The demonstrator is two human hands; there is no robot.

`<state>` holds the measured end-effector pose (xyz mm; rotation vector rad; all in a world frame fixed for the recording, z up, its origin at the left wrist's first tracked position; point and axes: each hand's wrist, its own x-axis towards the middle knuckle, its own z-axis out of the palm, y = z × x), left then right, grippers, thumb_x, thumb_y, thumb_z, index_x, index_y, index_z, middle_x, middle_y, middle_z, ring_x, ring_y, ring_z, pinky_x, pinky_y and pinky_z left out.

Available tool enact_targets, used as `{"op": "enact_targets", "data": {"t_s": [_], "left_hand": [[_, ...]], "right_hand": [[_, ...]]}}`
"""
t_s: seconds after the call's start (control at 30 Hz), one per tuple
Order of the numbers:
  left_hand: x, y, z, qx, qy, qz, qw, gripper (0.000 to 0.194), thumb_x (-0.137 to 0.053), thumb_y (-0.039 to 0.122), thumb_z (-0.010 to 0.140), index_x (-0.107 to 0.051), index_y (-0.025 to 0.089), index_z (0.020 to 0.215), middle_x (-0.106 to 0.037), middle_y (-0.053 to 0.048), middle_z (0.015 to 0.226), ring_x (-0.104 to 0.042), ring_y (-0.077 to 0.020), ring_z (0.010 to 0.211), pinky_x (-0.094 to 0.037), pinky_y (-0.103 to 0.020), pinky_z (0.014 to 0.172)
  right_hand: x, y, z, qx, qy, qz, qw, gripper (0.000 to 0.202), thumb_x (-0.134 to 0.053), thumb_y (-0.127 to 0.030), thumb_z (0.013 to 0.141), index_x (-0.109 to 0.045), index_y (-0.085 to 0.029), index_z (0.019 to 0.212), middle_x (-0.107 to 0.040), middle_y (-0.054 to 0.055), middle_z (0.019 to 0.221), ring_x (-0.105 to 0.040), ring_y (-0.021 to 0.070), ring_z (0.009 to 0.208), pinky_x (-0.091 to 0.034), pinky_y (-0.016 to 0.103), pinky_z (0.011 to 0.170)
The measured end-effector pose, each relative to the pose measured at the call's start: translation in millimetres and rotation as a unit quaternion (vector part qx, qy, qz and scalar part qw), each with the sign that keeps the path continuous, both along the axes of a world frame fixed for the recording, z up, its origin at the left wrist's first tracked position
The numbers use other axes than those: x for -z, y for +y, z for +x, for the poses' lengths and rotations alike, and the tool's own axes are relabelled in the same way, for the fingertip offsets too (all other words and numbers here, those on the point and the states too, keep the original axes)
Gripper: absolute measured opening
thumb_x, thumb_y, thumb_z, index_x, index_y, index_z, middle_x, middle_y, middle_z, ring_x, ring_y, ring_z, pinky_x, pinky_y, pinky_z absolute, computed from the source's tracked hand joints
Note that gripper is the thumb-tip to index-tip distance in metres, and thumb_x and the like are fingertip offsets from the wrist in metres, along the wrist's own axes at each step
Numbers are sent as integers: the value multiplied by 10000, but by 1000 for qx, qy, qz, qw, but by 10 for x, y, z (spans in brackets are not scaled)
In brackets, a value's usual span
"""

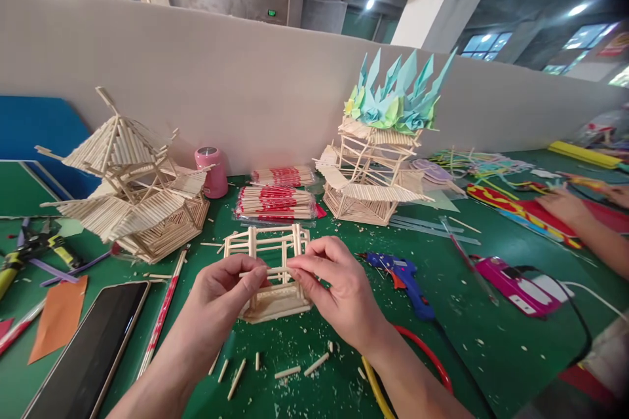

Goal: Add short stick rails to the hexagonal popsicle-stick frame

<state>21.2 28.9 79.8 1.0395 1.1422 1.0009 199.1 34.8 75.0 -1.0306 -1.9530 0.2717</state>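
Note:
My left hand (228,288) and my right hand (339,288) pinch the two ends of a short wooden stick (276,272). They hold it level at the near side of a small open frame (275,308) built from wooden sticks. Whether the stick touches the frame I cannot tell. Partly hidden behind my hands, the frame stands on a green table (275,396). Several cut stick pieces (287,372) lie in front of it. Right of my right hand is a blue hot glue gun (405,281) on its side.
Stick-built pagodas stand at left (142,203) and at right (368,177), the right one topped with blue paper. Between them lie bundled sticks (275,203) and a pink cup (212,173). A phone (88,353), pliers (39,252) and a magenta device (521,288) flank me. Another person's hand (563,209) shows far right.

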Motion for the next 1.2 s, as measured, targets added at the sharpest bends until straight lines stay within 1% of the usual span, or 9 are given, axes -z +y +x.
{"op": "enact_targets", "data": {"t_s": [0.17, 0.33, 0.4, 0.5, 0.6, 0.67, 0.87, 1.03, 1.2], "left_hand": [[-10, 2, -24, 0, -61, -24, 998, 383, -576, 519, 751, -666, 150, 800, -684, -38, 692, -604, -178, 685, -456, -280, 652], [29, -1, -40, 7, -55, 0, 998, 418, -490, 547, 799, -637, 188, 956, -703, -55, 944, -621, -224, 899, -467, -304, 753], [58, -8, -58, -4, -25, 22, 999, 406, -485, 530, 809, -620, 198, 1000, -695, -46, 941, -623, -212, 879, -467, -304, 770], [95, -22, -89, -37, 64, 84, 994, 303, -578, 431, 781, -618, 205, 979, -669, -38, 880, -620, -190, 800, -486, -269, 681], [112, -33, -113, -77, 138, 190, 969, 159, -638, 311, 744, -633, 215, 871, -621, -38, 937, -590, -178, 811, -486, -237, 629], [113, -34, -123, -83, 176, 226, 955, 91, -631, 272, 751, -635, 224, 829, -613, -24, 910, -574, -159, 784, -480, -218, 616], [115, -17, -130, -79, 203, 207, 954, 29, -621, 257, 760, -638, 233, 754, -624, 24, 740, -553, -116, 644, -455, -170, 547], [103, -13, -142, -79, 200, 177, 960, 77, -640, 305, 737, -655, 230, 736, -663, 19, 717, -575, -126, 627, -458, -172, 519], [70, -15, -153, -83, 184, 173, 964, 71, -661, 298, 696, -681, 231, 707, -688, 10, 696, -599, -137, 608, -482, -175, 515]], "right_hand": [[51, 24, -20, -10, 24, -57, 998, 157, -541, -217, 846, -690, -214, 895, -539, 36, 777, -524, 171, 771, -470, 319, 665], [66, 32, -34, -12, 36, -83, 996, 169, -525, -223, 854, -691, -202, 884, -506, 32, 753, -523, 169, 747, -466, 314, 642], [71, 39, -42, -13, 42, -87, 995, 170, -521, -226, 854, -688, -207, 884, -503, 29, 751, -523, 167, 741, -469, 311, 634], [80, 51, -45, -12, 46, -90, 995, 165, -523, -225, 850, -683, -218, 889, -514, 28, 759, -526, 164, 740, -475, 310, 632], [80, 61, -42, -9, 46, -89, 995, 166, -525, -227, 846, -686, -210, 877, -516, 31, 753, -530, 167, 737, -479, 307, 616], [74, 65, -39, -9, 47, -87, 995, 167, -524, -228, 846, -687, -203, 873, -513, 33, 748, -529, 169, 735, -481, 309, 614], [104, 63, -22, -9, 47, -89, 995, 153, -529, -207, 845, -673, -201, 900, -515, 33, 779, -531, 165, 758, -481, 317, 656], [184, 59, -7, 2, 83, -104, 991, 295, -504, -194, 862, -529, -203, 1156, -515, 39, 879, -522, 154, 784, -477, 316, 694], [222, 54, -1, 6, 103, -119, 988, 269, -439, -188, 892, -529, -205, 1145, -521, 43, 893, -524, 151, 788, -477, 303, 694]]}}
